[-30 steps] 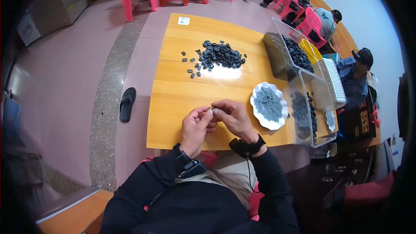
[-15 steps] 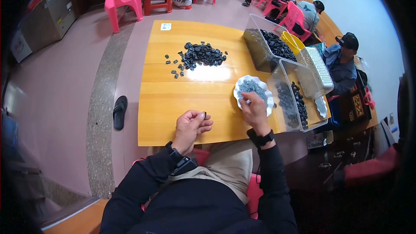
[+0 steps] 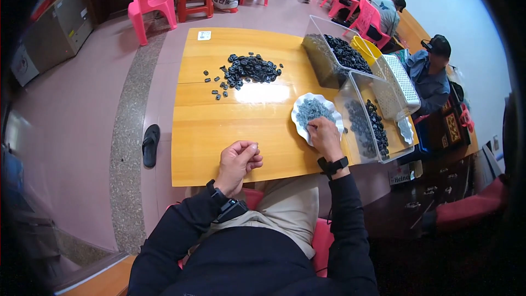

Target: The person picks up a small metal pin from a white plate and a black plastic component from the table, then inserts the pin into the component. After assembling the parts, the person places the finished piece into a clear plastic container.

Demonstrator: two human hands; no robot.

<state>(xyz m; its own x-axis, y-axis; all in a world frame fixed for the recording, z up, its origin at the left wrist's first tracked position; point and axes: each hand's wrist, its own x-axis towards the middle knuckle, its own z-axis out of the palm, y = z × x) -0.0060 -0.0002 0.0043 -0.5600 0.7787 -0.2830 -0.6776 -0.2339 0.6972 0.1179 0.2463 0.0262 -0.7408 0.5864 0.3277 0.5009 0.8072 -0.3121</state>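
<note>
My left hand [image 3: 237,165] is held over the near edge of the wooden table [image 3: 219,123], thumb against curled fingers. It held a small black piece a moment ago; its fingertips now hide that piece. My right hand [image 3: 325,136] reaches over the near side of a white scalloped plate [image 3: 295,114], its thumb and fingers pinched together at the small grey-blue translucent pieces [image 3: 313,109] heaped there. Whether one is between the fingertips is hidden. Farther off lies a loose pile of small black pieces [image 3: 255,69], some scattered to its left.
At right stand a clear bin [image 3: 323,63] of black pieces, a second clear bin [image 3: 361,90] also holding some, a yellow basket [image 3: 364,49] and a white perforated basket [image 3: 402,85]. A person [image 3: 433,74] sits beyond them. A black sandal [image 3: 150,145] lies on the floor.
My right hand has come down and nearer, its fingertips now at the near part of the heap on the plate. The left hand's fingers have closed up, and its black piece no longer shows.
</note>
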